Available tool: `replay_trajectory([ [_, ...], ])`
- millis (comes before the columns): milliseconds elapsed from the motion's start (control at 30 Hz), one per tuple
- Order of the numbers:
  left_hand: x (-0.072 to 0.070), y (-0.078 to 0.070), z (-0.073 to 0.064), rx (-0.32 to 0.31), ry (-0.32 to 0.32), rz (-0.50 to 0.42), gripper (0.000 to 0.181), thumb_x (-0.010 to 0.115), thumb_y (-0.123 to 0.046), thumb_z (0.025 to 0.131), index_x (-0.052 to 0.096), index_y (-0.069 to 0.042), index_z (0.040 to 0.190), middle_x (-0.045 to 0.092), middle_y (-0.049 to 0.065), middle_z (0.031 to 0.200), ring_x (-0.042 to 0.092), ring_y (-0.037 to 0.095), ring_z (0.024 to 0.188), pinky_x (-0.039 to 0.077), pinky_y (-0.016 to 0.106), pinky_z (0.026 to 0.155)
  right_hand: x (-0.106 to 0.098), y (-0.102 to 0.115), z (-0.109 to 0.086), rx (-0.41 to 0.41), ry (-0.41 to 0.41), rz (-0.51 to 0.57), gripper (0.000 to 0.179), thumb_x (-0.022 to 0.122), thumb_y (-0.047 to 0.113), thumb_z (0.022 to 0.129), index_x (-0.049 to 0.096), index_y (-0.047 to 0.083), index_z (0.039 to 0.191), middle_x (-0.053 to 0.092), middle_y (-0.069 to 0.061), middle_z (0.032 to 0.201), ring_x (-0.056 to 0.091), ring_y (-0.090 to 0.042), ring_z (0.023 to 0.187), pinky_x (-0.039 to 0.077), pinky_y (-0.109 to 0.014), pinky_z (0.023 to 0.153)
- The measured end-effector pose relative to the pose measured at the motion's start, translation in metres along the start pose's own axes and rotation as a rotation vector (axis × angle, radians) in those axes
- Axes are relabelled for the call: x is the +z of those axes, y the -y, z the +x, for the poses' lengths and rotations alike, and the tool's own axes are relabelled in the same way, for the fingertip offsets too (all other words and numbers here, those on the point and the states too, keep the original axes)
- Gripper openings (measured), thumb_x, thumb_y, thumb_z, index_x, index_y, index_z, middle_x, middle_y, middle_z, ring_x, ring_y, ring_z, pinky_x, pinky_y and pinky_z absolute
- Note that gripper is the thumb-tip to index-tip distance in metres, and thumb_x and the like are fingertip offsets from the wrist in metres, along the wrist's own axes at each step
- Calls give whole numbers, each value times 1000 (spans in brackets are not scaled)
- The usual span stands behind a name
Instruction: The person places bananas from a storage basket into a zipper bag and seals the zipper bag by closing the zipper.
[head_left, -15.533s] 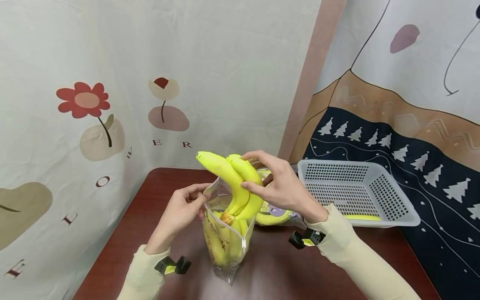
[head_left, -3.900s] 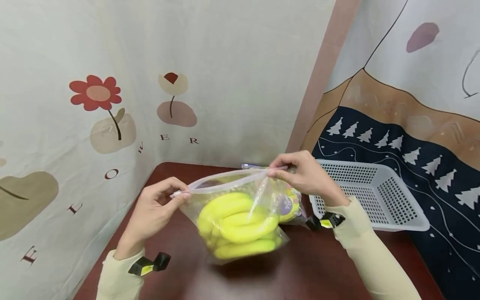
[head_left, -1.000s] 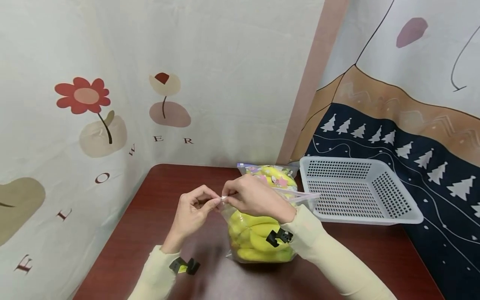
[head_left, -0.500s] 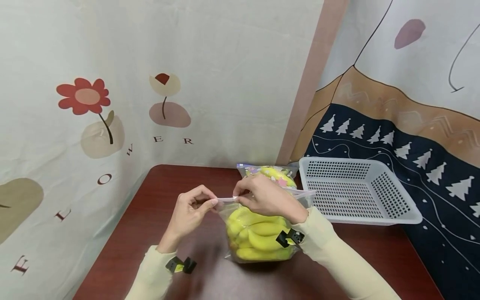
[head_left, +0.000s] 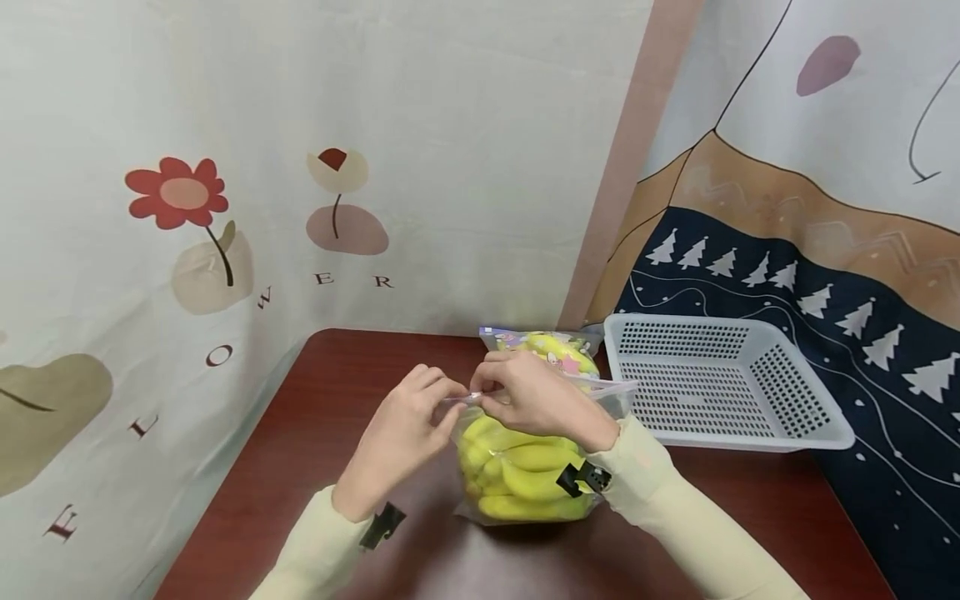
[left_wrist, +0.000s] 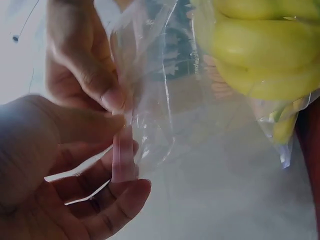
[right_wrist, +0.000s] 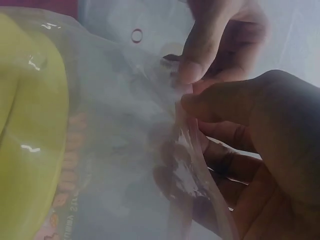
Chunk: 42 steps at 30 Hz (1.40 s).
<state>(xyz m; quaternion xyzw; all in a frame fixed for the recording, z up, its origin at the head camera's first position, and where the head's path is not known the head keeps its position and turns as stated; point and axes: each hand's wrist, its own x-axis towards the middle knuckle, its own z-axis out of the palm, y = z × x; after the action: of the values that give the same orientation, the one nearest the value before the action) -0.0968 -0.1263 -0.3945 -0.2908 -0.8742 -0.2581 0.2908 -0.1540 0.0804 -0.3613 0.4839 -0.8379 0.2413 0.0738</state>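
Note:
A clear zip bag (head_left: 617,388) full of yellow bananas (head_left: 536,483) stands on the table in front of me. My left hand (head_left: 405,429) pinches the zip strip (left_wrist: 123,157) near its left end, thumb against fingers. Right beside it, my right hand (head_left: 536,396) pinches the same strip between thumb and fingers. In both wrist views the two thumb tips nearly meet on the strip. Farther right, the strip runs out past my right wrist, its two edges looking slightly apart. My right hand and wrist camera hide part of the bag.
Behind the bag lies a second, printed bag (head_left: 510,339) with bananas inside. A pale plastic basket (head_left: 806,437) sits at the back right, close to the bag's right end. The dark red table (head_left: 300,467) meets a curtain at the back.
Earlier, bananas went into the bag, and one lay in the basket. Within the last second my right hand slid rightward along the strip; my left hand then moved up beside it.

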Motion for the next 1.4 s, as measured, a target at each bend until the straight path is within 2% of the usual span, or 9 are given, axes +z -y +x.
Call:
replay_trajectory([
  [67, 1, -4, 2, 30, -9, 61, 11, 80, -1, 84, 74, -9, 89, 64, -4, 82, 53, 12, 79, 50, 21, 64, 0, -1, -1, -15, -1, -6, 7, 72, 8, 90, 74, 14, 91, 69, 4, 89, 62, -7, 77, 53, -17, 70],
  [133, 2, -5, 3, 38, -10, 84, 15, 79, 3, 83, 73, -10, 86, 63, -4, 80, 53, 12, 77, 49, 22, 64, 1, -2, -2, -47, -6, -4, 7, 72, 8, 91, 74, 14, 90, 69, 5, 87, 62, -6, 77, 53, -17, 71],
  [333, 4, -1, 4, 12, 6, 5, 23, 76, 11, 81, 70, -11, 82, 62, -4, 78, 54, 11, 77, 50, 22, 66, 3, -6, -5, -122, -19, 21, 12, 71, 4, 89, 72, 16, 87, 67, 6, 83, 60, -4, 76, 51, -14, 69],
  [533, 3, 4, 4, -10, 11, -75, 22, 77, 11, 81, 70, -11, 81, 64, -3, 78, 55, 10, 77, 50, 20, 66, 2, -9, -10, -88, -19, 62, 13, 73, 4, 86, 72, 17, 83, 63, 7, 82, 60, -5, 77, 52, -15, 69],
  [667, 3, 6, 4, -12, -2, -109, 23, 76, 12, 82, 71, -10, 80, 64, -3, 77, 54, 9, 76, 48, 19, 64, 0, -12, -14, -91, -29, 88, 15, 74, 3, 85, 72, 17, 82, 61, 8, 81, 59, -7, 78, 54, -20, 70],
  [867, 3, 8, 4, -3, -15, -110, 22, 77, 10, 81, 70, -11, 80, 64, -4, 77, 55, 9, 75, 48, 18, 64, -5, -15, -19, -71, -38, 87, 17, 73, 4, 84, 71, 20, 80, 59, 11, 81, 57, -5, 77, 52, -19, 69],
  [1067, 0, 14, 0, -26, -49, -106, 23, 79, 12, 80, 70, -10, 78, 64, -3, 75, 55, 8, 74, 47, 16, 63, -12, -25, -29, -33, -68, 100, 20, 73, 3, 85, 68, 21, 78, 59, 10, 81, 57, -4, 76, 52, -20, 68],
  [1400, -1, 16, -1, -36, -43, -127, 23, 77, 12, 81, 71, -10, 79, 65, -3, 75, 55, 7, 73, 47, 14, 63, -18, -35, -43, -17, -80, 111, 20, 71, 3, 87, 68, 22, 80, 58, 10, 77, 53, -4, 72, 49, -22, 64],
])
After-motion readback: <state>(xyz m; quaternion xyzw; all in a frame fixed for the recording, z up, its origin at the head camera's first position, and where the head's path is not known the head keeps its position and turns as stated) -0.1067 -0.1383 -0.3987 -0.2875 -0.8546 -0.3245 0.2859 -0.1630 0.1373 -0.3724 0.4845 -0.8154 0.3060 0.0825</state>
